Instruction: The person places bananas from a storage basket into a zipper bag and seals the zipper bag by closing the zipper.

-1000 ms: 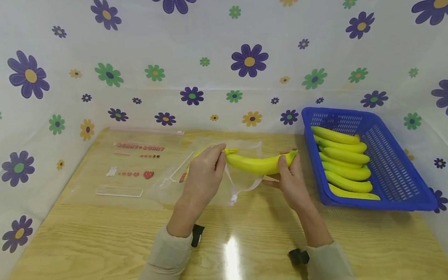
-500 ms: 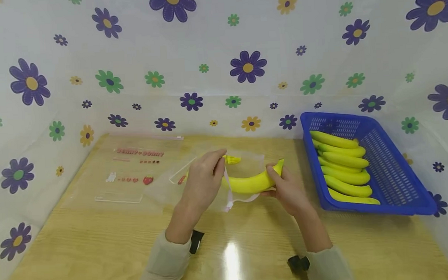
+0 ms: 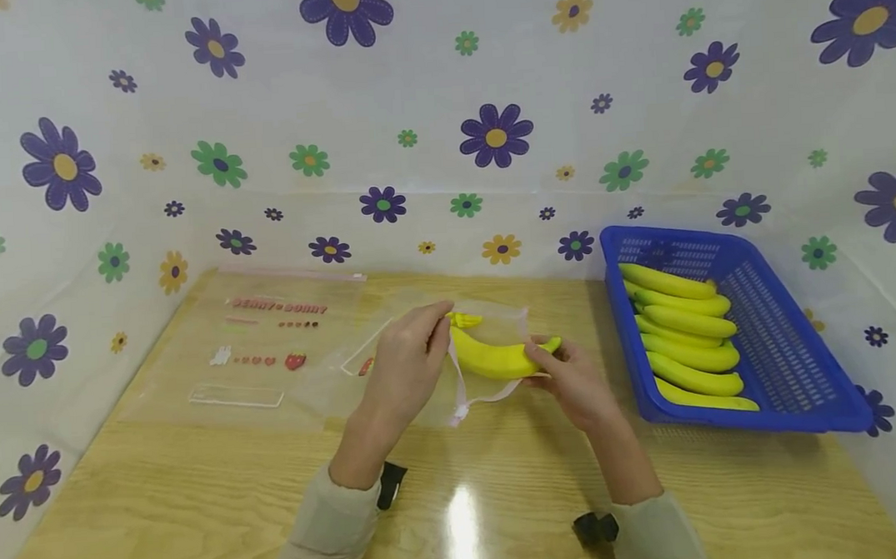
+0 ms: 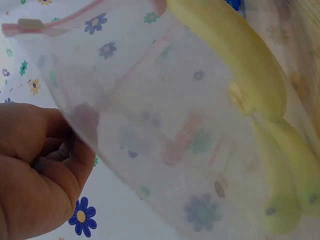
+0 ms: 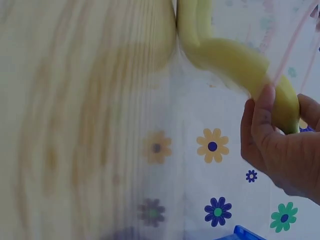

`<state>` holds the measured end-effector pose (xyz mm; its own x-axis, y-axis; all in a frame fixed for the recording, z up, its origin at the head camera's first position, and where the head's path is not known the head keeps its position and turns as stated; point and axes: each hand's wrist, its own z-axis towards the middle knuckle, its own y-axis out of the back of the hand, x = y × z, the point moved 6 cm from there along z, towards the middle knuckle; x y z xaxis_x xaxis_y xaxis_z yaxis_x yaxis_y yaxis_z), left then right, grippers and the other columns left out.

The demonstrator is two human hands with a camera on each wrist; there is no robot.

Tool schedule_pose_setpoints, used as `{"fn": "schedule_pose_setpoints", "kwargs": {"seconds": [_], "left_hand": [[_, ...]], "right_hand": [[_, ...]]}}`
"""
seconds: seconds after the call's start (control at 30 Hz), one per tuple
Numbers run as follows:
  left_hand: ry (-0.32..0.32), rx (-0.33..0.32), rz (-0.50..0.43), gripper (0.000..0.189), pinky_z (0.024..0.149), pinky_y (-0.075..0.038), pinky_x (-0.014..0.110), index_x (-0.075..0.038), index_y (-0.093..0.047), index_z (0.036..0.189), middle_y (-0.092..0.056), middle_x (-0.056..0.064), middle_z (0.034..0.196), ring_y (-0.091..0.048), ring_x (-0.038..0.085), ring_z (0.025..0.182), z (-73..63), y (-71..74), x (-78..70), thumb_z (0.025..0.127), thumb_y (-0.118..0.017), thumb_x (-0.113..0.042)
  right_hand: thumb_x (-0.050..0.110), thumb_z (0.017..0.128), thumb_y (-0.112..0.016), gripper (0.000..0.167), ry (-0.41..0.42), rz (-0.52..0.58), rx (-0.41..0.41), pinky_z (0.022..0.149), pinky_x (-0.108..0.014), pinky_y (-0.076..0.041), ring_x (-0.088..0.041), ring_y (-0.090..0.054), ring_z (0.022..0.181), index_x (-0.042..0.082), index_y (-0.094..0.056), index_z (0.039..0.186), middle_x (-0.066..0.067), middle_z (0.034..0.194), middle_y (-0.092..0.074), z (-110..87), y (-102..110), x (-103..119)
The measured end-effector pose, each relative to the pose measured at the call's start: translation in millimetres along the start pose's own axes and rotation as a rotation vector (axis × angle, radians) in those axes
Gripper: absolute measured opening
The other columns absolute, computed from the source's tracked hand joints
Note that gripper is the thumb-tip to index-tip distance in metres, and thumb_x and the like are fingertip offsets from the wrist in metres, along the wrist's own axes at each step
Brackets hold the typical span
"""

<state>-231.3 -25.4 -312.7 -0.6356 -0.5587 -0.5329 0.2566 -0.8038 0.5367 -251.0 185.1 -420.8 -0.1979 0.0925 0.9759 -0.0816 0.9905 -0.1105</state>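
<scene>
My left hand (image 3: 401,369) pinches the edge of a clear zip bag (image 4: 135,100), holding its mouth up. A yellow banana (image 3: 492,361) lies partly inside the bag, and my right hand (image 3: 576,386) grips its stem end at the opening. In the left wrist view, other bananas (image 4: 277,200) show through the plastic, below the held one. From the right wrist view, my fingers (image 5: 262,117) and thumb press on both sides of the banana, with the pink bag rim across it. My left hand covers part of the bag in the head view.
To the right stands a blue plastic basket (image 3: 812,372) with several bananas (image 3: 690,321) in a row. Another printed zip bag (image 3: 174,358) lies flat on the wooden table (image 3: 202,490) at the left. A flower-patterned sheet (image 3: 409,81) surrounds the back and sides.
My right hand has moved left and slightly down, pushing the banana further into the bag. The left hand keeps its pinch on the bag edge. The head view has shifted slightly.
</scene>
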Motion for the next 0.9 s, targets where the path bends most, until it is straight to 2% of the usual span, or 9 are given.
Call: {"fn": "schedule_pose_setpoints", "kwargs": {"seconds": [0.1, 0.2, 0.37, 0.53, 0.77, 0.9], "left_hand": [[-0.008, 0.014, -0.001, 0.021, 0.062, -0.054, 0.031, 0.01, -0.068, 0.113, -0.072, 0.021, 0.097, -0.06, 0.022, 0.069, 1.0, -2.1, -1.2, 0.095, -0.059, 0.005], [-0.004, 0.014, 0.008, 0.021, 0.064, -0.056, 0.033, 0.01, -0.068, 0.113, -0.072, 0.021, 0.098, -0.062, 0.023, 0.071, 1.2, -2.7, 0.4, 0.095, -0.059, 0.004], [0.01, 0.001, 0.019, 0.021, 0.063, -0.054, 0.033, 0.009, -0.068, 0.114, -0.071, 0.02, 0.098, -0.059, 0.022, 0.069, 0.2, 0.0, 3.1, 0.095, -0.059, 0.004], [0.015, 0.01, 0.003, 0.022, 0.062, -0.054, 0.033, 0.009, -0.068, 0.115, -0.071, 0.02, 0.097, -0.058, 0.022, 0.069, -0.6, 0.7, 2.0, 0.096, -0.058, 0.004], [0.007, 0.023, 0.015, 0.021, 0.062, -0.054, 0.033, 0.009, -0.068, 0.114, -0.071, 0.02, 0.096, -0.058, 0.021, 0.069, -1.1, -1.5, 0.4, 0.095, -0.059, 0.004], [-0.011, 0.025, 0.017, 0.021, 0.061, -0.054, 0.031, 0.01, -0.067, 0.114, -0.071, 0.02, 0.095, -0.058, 0.021, 0.067, -0.6, -2.9, -0.8, 0.095, -0.059, 0.004]], "right_hand": [[0.012, 0.102, -0.056, 0.042, 0.007, 0.025, -0.052, 0.078, -0.024, -0.057, -0.014, -0.061, 0.091, -0.013, -0.046, 0.134, -0.008, 0.11, -0.057, 0.0, 2.0, -0.4], [0.015, 0.103, -0.053, 0.04, 0.028, 0.036, -0.058, 0.079, -0.027, -0.059, -0.015, -0.064, 0.092, -0.013, -0.049, 0.131, -0.009, 0.109, -0.058, 0.4, 0.8, 1.0], [0.019, 0.106, -0.046, 0.04, 0.054, 0.049, -0.055, 0.078, -0.031, -0.06, -0.018, -0.067, 0.094, -0.013, -0.052, 0.129, -0.009, 0.108, -0.062, 1.8, -1.6, 3.4], [0.02, 0.109, -0.036, 0.042, 0.024, 0.045, -0.073, 0.074, -0.029, -0.06, -0.017, -0.064, 0.093, -0.012, -0.048, 0.134, -0.007, 0.108, -0.061, 2.3, -0.1, 1.3], [0.023, 0.11, -0.032, 0.046, -0.034, 0.025, 0.011, 0.073, -0.031, -0.06, -0.019, -0.06, 0.094, -0.007, -0.043, 0.143, -0.006, 0.113, -0.057, 1.6, -3.2, -3.7], [0.024, 0.11, -0.034, 0.046, -0.041, 0.009, 0.028, 0.072, -0.029, -0.059, -0.018, -0.059, 0.092, -0.008, -0.045, 0.14, -0.005, 0.109, -0.056, 1.6, -5.1, -4.5]]}}
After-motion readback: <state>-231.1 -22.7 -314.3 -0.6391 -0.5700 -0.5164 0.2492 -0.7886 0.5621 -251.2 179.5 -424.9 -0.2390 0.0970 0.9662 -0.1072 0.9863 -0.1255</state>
